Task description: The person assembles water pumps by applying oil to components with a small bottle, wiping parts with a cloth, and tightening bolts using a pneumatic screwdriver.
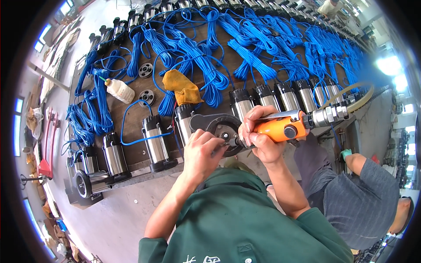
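Note:
An orange air screwdriver (280, 128) lies across my right hand (263, 140), whose fingers wrap its body. Its tip points left, at the face of a black round pump end (224, 130) at the table's near edge. My left hand (202, 151) is closed, its fingertips pinched together by the tool tip and the lower rim of that black part. Whatever is between them is too small or hidden to make out. Just left of the black part is a steel motor cylinder (183, 122) with a black cap, and a yellow-brown work glove (182, 87) sits beyond it.
Steel pump motors (154, 142) line both long sides of the table, with bundled blue cables (193, 55) between. A white squeeze bottle (120, 90) and round metal discs (146, 98) lie left. The tool's air hose (362, 98) runs right. A co-worker in grey (359, 201) is close at right.

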`<control>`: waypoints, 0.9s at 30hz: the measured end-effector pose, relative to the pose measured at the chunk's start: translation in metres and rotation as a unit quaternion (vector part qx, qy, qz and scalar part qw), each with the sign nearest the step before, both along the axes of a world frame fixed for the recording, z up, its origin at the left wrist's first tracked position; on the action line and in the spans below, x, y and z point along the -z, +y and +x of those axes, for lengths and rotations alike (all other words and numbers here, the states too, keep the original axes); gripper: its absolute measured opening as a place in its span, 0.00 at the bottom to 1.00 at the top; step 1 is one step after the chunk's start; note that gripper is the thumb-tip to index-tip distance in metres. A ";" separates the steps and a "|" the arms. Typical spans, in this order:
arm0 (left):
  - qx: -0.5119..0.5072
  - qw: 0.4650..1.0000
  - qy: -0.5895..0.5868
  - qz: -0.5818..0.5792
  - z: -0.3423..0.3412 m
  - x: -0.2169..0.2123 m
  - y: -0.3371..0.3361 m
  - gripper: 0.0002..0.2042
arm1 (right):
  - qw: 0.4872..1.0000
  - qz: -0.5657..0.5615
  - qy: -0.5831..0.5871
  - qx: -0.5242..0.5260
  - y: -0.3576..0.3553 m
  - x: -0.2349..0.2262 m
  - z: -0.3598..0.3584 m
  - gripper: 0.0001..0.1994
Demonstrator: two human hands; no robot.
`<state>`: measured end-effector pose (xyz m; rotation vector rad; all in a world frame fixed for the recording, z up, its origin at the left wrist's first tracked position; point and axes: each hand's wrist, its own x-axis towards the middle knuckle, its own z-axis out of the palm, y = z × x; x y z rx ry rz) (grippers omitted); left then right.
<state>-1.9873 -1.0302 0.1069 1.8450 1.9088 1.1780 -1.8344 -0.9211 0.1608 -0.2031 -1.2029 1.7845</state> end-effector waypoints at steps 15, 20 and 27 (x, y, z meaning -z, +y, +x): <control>-0.047 0.957 -0.129 -0.257 -0.006 -0.008 0.014 0.09 | 0.998 -0.051 -0.024 0.039 0.012 -0.001 0.022 0.18; -0.095 0.938 -0.185 -0.278 0.001 -0.007 0.015 0.10 | 0.997 -0.053 -0.014 0.058 0.019 0.007 0.032 0.18; -0.142 0.895 -0.282 -0.315 0.008 -0.006 0.013 0.11 | 0.991 -0.102 0.031 0.086 0.030 0.021 0.045 0.15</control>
